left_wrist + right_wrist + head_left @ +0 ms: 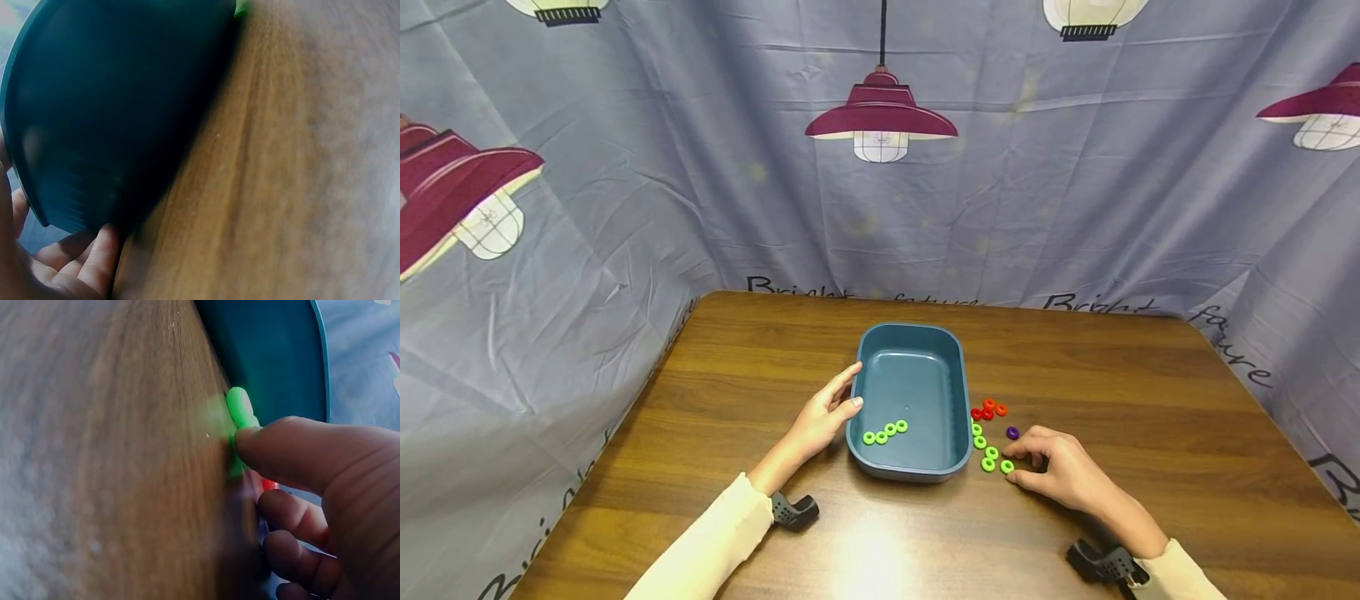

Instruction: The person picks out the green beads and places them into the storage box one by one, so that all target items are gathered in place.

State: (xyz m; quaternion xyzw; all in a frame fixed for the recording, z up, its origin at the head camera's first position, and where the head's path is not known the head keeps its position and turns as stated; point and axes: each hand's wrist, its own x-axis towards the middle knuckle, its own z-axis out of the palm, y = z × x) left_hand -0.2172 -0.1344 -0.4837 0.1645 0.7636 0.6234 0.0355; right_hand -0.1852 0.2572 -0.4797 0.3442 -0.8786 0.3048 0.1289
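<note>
A blue rectangular box (906,396) stands on the table, with several green rings (882,437) in its near left part. At its left side, my left hand (820,421) holds the box, thumb and index finger at the rim. In the left wrist view, other fingers (100,256) lie against the outer wall. To the right of the box, my right hand (1060,468) reaches down to a green ring (1007,467). Its thumb and index finger are apart around that ring; the right wrist view shows the thumb (256,447) against green. Whether the ring is lifted cannot be seen.
More green rings (980,442) lie along the box's right side. Behind them are several red and orange rings (988,405), and a purple ring (1012,432) lies near the right fingers. A patterned curtain (880,225) hangs behind the wooden table (760,350).
</note>
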